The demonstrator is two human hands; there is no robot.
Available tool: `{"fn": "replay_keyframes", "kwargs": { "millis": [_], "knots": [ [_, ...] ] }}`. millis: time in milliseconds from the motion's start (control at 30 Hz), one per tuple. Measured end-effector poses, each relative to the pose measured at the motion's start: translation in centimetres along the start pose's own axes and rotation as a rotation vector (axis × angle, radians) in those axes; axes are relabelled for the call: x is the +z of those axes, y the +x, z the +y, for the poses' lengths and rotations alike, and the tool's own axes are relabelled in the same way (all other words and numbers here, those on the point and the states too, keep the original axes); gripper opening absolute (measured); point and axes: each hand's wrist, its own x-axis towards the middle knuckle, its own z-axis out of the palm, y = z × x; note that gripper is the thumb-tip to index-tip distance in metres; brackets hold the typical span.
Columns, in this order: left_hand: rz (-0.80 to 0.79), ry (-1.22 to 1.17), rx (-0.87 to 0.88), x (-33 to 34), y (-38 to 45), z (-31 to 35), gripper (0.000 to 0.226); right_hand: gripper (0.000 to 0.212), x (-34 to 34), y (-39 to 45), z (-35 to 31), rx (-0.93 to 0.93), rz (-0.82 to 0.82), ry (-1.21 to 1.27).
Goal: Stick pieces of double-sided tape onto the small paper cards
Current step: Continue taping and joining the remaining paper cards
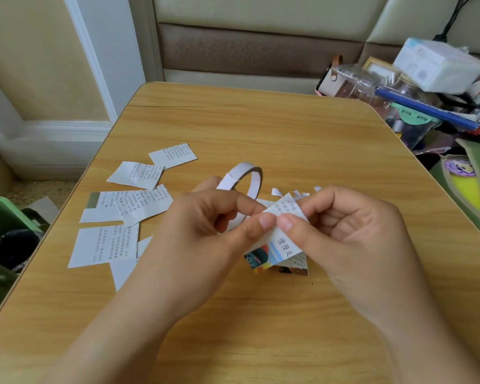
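My left hand (205,225) holds a thin roll of white double-sided tape (247,178) looped over its fingers, and its thumb and forefinger pinch the edge of a small printed paper card (286,239). My right hand (352,231) pinches the same card from the other side, thumb tip close to the left thumb. The card is lifted above the wooden table (261,128); more printed cards lie under it, partly hidden. Several white printed cards (128,206) lie scattered on the table to the left.
Small curled white strips (297,193) lie just behind my hands. A cluttered pile of boxes, bags and books (427,87) stands beside the table's far right corner. A green bin (6,223) sits by the left edge. A padded headboard rises behind.
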Motion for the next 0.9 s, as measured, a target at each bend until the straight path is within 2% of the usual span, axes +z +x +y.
{"fn": "replay_keyframes", "kwargs": {
  "millis": [133,300,400,500,600,900],
  "knots": [
    [0.061,-0.286,-0.036,0.46,-0.07,-0.09,0.016,0.012,0.49,0.14,-0.34,0.037,0.053,0.202],
    [0.068,-0.559,-0.108,0.79,-0.11,0.08,0.016,0.013,0.97,0.18,-0.44,0.089,0.050,0.312],
    [0.061,-0.504,-0.114,0.76,-0.15,0.18,0.010,0.009,1.05,0.15,-0.32,0.109,0.119,0.334],
    [0.083,-0.432,-0.118,0.70,-0.16,0.09,0.015,0.008,1.00,0.19,-0.46,0.085,0.154,0.276],
    [0.082,-0.390,-0.122,0.72,-0.08,0.13,0.024,0.008,0.89,0.25,-0.55,0.068,0.129,0.239],
    [0.083,-0.466,-0.151,0.86,0.02,0.00,0.015,0.008,1.00,0.18,-0.35,0.050,0.097,0.158]
  ]
}}
